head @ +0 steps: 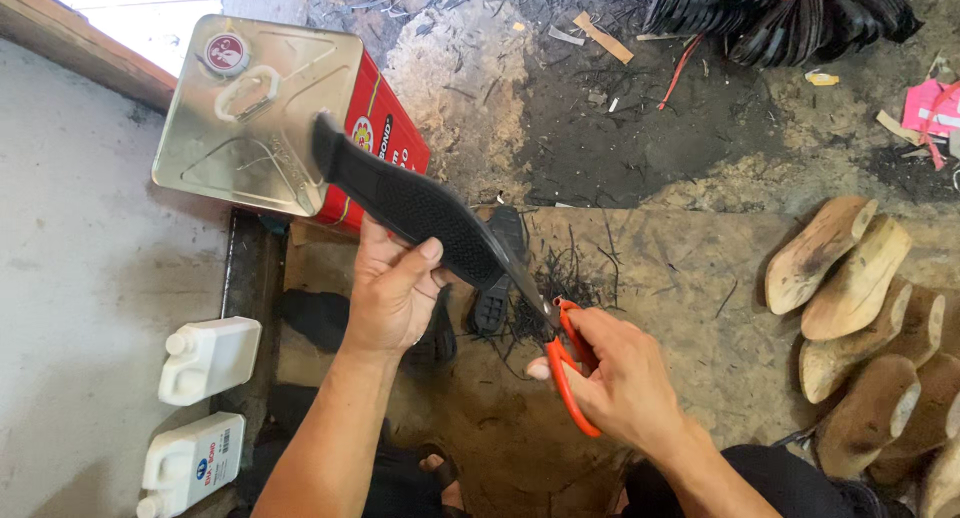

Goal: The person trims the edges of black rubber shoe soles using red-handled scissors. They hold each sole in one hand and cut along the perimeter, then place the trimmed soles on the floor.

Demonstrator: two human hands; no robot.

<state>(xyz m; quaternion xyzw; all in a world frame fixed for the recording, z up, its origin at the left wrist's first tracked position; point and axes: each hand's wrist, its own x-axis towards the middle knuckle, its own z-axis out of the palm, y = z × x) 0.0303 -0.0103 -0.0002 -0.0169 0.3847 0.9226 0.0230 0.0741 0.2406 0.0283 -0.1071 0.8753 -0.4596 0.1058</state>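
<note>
My left hand point(392, 288) grips a black textured rubber shoe sole point(410, 200) and holds it up at a slant, its heel end over a metal can. My right hand point(620, 373) is closed on orange-handled scissors point(568, 363), whose blades meet the sole's lower edge near its toe end. Thin black rubber trimmings point(560, 278) lie on the cardboard sheet point(680, 298) below. Another black sole point(497, 278) rests flat on that sheet under the held one.
A square red and silver tin can point(250, 113) stands at the upper left. Two white plastic jugs point(205, 358) lie at the left. Several wooden shoe lasts point(860, 318) sit at the right, and a stack of black soles point(780, 13) at the top right.
</note>
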